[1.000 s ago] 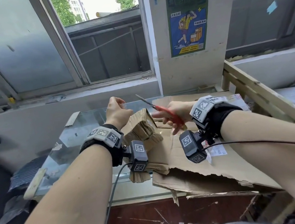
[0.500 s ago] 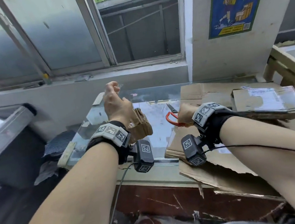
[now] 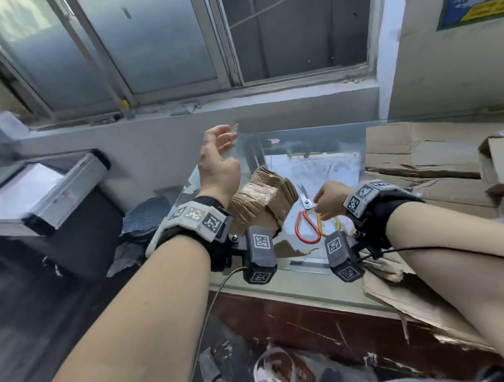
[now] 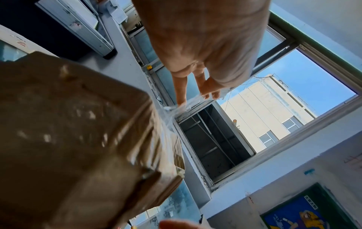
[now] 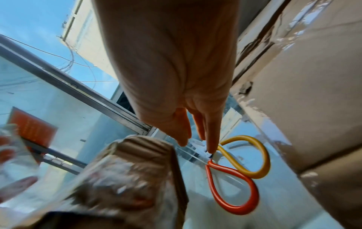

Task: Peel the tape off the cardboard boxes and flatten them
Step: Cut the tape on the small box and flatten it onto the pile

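Keep pulling with the left hand (image 3: 218, 166) raised above the table, fingertips pinched on the strip of clear sticky tape (image 4: 182, 108) that stretches down to the crumpled brown cardboard box (image 3: 261, 202). Draw the strip up and away in a long, steady pull, low along the box face rather than straight off it, so as to lift tape and not tear the paper skin. Renew the pinch nearer the box once the strip grows long; thin film of this kind probably snaps or folds onto itself. Bring the right hand (image 3: 330, 197) over to pin the box down, since nothing holds it on the glass-topped table (image 3: 313, 165) and it looks likely to lift with the pull. For now, right fingers nearly straight, tips just touching the pivot of the red-and-yellow-handled scissors (image 3: 314, 221), gripping nothing.

Against half a second ago: scissors laid flat on the glass, out of the right hand's grip; left hand higher and its fingers looser; box more in view beside the left wrist; stack of flattened brown cardboard (image 3: 422, 152) unmoved at the right.
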`<state>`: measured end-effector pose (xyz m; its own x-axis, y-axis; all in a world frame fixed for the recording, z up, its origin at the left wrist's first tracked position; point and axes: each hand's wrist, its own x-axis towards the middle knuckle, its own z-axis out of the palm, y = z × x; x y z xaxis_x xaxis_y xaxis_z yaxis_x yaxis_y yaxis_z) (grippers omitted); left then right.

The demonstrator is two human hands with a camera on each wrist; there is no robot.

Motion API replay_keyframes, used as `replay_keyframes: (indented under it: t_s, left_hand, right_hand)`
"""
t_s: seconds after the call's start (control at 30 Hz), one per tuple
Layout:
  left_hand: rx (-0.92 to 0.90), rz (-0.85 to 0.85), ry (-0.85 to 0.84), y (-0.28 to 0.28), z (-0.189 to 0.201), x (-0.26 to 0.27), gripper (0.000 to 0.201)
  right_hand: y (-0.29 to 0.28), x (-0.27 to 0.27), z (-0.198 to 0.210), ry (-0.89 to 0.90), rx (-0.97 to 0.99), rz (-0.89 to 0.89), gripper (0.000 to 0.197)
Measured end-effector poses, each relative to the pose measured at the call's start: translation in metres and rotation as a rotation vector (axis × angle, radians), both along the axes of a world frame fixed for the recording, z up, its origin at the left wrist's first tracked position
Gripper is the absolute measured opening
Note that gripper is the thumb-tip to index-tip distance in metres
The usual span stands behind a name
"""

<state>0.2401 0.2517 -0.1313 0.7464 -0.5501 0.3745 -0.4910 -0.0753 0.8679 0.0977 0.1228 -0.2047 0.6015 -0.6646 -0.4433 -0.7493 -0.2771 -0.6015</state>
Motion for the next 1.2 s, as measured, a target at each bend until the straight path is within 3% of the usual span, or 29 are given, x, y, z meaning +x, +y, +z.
replay_keyframes:
  t_s: [0.13,0.27,0.33,0.4,0.47,0.6,0.9,0.97,1.1,1.2]
  left_hand:
    - [0.014,-0.06,0.048,-0.004,0.001,-0.004,0.053]
    - [0.015,-0.112,0.022,-0.017,0.006,-0.023,0.051]
    - [0.004,-0.148,0.022,-0.025,0.011,-0.036,0.049]
    - [-0.002,-0.193,0.021,-0.033,0.017,-0.051,0.046]
    - [0.001,-0.233,-0.038,-0.041,0.023,-0.067,0.048]
    - [0.026,-0.239,-0.171,-0.055,0.028,-0.094,0.066]
    - [0.369,-0.211,-0.353,-0.091,0.024,-0.15,0.072]
    - [0.381,-0.261,-0.297,-0.097,0.023,-0.159,0.086]
    - [0.516,-0.372,-0.173,-0.104,0.03,-0.18,0.14]
    - [0.706,-0.394,-0.101,-0.11,0.033,-0.19,0.15]
  right_hand:
    - [0.004,0.007,0.021,-0.256,0.058,-0.064,0.034]
    - [0.017,0.009,0.057,-0.502,-0.009,0.031,0.041]
    - [0.027,0.008,0.073,-0.496,-0.045,0.107,0.05]
    - [0.03,0.006,0.082,-0.437,-0.141,0.128,0.04]
    - [0.026,-0.002,0.089,-0.379,-0.219,0.075,0.022]
    - [0.009,-0.021,0.092,-0.321,-0.273,-0.104,0.024]
    - [-0.035,-0.089,0.113,-0.385,-0.407,-0.312,0.023]
    - [-0.04,-0.104,0.115,-0.403,-0.434,-0.332,0.019]
    - [-0.046,-0.132,0.115,-0.432,-0.47,-0.403,0.019]
    - [-0.056,-0.154,0.113,-0.44,-0.471,-0.456,0.021]
